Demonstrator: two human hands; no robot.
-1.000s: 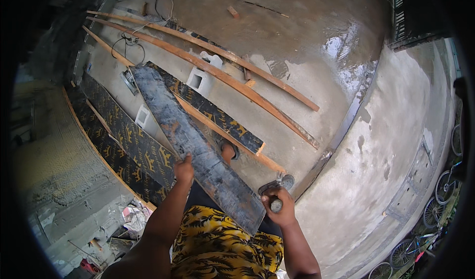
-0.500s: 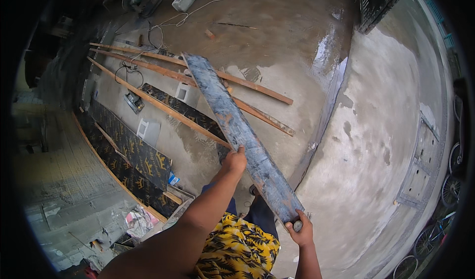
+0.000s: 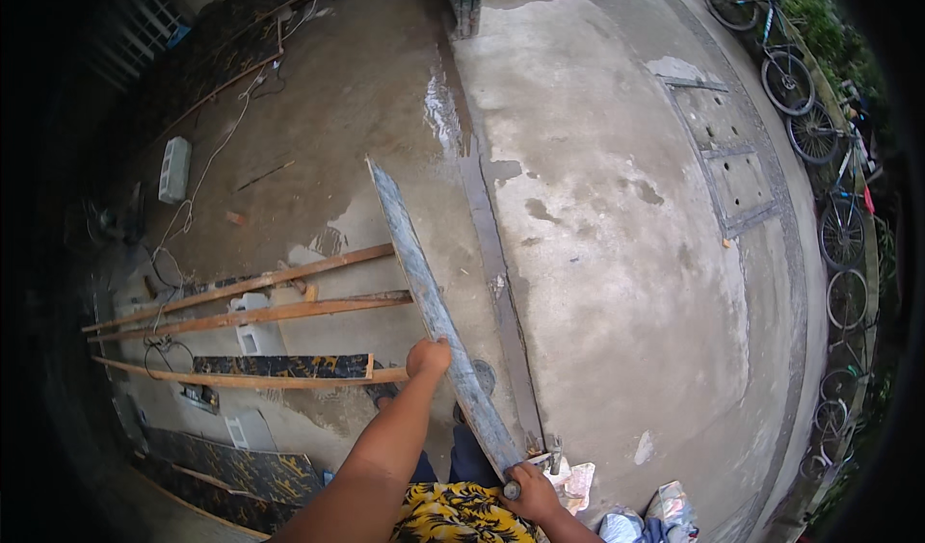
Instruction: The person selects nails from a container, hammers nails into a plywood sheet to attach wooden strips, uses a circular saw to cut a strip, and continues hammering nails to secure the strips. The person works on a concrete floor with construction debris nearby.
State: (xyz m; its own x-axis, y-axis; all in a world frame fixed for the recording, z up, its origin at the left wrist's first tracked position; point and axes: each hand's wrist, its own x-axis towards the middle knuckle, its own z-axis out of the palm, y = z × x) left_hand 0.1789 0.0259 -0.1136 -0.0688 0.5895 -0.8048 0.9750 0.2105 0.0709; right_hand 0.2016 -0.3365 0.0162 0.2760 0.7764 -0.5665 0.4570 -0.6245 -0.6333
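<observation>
Plank (image 3: 424, 292), long and grey, is up above the concrete floor (image 3: 617, 254), and I hold it with both hands: my left hand (image 3: 428, 358) closes on its middle, my right hand (image 3: 533, 492) closes on its near end.

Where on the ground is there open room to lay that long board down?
Open concrete lies between the board and the bicycles. To the left it is crowded with wooden strips, dark panels and cables.
</observation>
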